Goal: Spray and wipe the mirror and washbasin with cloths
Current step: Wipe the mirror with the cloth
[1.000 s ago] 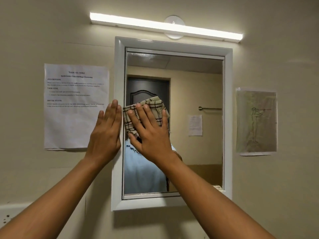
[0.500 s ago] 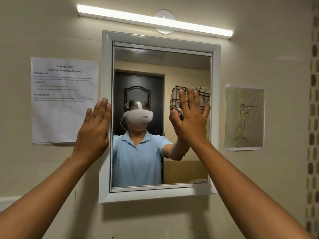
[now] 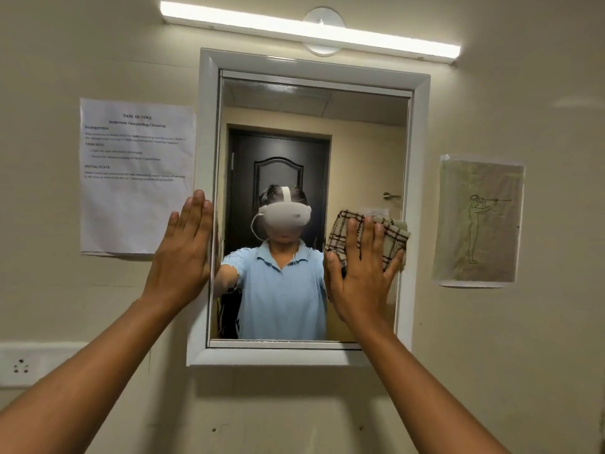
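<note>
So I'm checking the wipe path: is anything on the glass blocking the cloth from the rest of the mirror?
Nothing visible: the right hand presses the cloth flat on the mirror; the left hand rests at its frame.

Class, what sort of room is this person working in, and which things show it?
Probably a bathroom or washroom: a white-framed wall mirror, a tube light above it, and a printed sheet headed with what looks like "Bathroom Countertop Cleaning".

Wall-mounted mirror (image 3: 363,152) in a white frame. Right hand (image 3: 360,273), fingers spread flat, pressing a checked cloth (image 3: 393,237) against the glass near the right edge. Left hand (image 3: 185,253) flat on the left frame. Printed sheet (image 3: 136,175) taped left, drawing (image 3: 478,221) right, light bar (image 3: 311,29) above.
</note>
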The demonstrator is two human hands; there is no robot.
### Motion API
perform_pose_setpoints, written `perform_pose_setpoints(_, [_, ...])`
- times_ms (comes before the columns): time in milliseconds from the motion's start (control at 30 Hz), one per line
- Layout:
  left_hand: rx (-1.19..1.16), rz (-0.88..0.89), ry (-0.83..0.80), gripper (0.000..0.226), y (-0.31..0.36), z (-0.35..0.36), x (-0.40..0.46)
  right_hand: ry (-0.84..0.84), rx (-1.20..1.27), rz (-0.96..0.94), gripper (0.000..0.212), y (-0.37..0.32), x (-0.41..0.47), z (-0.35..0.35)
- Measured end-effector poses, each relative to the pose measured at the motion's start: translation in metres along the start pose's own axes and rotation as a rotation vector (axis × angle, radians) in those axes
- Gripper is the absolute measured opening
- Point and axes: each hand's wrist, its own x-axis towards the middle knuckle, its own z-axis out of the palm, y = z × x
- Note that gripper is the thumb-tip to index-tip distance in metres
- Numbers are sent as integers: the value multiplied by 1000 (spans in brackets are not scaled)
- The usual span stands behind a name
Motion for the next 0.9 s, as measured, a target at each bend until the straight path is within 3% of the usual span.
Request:
perform_pose_setpoints(267, [-24,34,2,66,-8,2,-6,46,-11,-185,66,-107,75,5])
perform_pose_setpoints(467, [-49,95,-4,63,-17,0,-9,35,1,-299,67,-181,75,20])
perform_pose_setpoints(733, [-126,51,41,72,-13,17,-34,35,52,-334,67,-179,28,36])
perform_pose_setpoints(900, [-115,27,52,74,-7,23,-49,-15,-7,-506,66,-143,-8,39])
